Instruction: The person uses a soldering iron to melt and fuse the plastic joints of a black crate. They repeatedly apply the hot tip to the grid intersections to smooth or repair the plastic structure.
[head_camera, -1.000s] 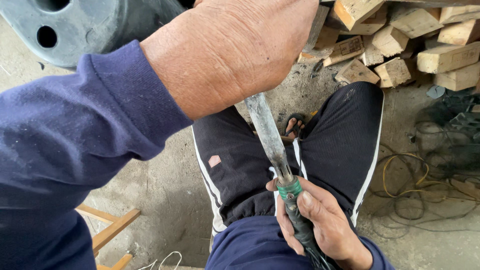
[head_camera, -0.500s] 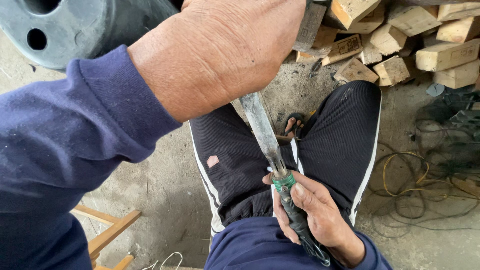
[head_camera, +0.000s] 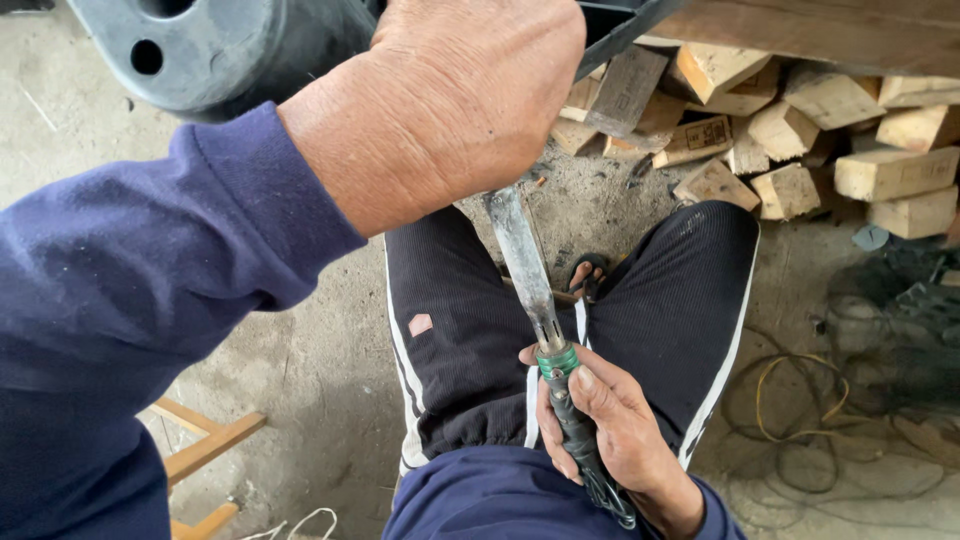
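Note:
My left hand (head_camera: 450, 100) is a closed fist close to the camera at the top centre, its blue sleeve (head_camera: 130, 300) filling the left side. The upper end of a long flat metal blade (head_camera: 522, 265) runs up into that fist. The blade slants down to a green collar and a dark handle (head_camera: 578, 440), which my right hand (head_camera: 625, 445) grips above my lap. My fingers wrap the handle, thumb next to the green collar. What lies under my left palm is hidden.
A large black round part with holes (head_camera: 190, 50) sits at the top left, and a wooden board (head_camera: 830, 30) at the top right. Cut wooden blocks (head_camera: 800, 140) are piled behind my knees. Tangled cords (head_camera: 800, 420) lie on the dirt floor on the right, a wooden frame (head_camera: 205, 450) low on the left.
Both hands and the tool shifted slightly up and left, then back. Both grips stay the same.

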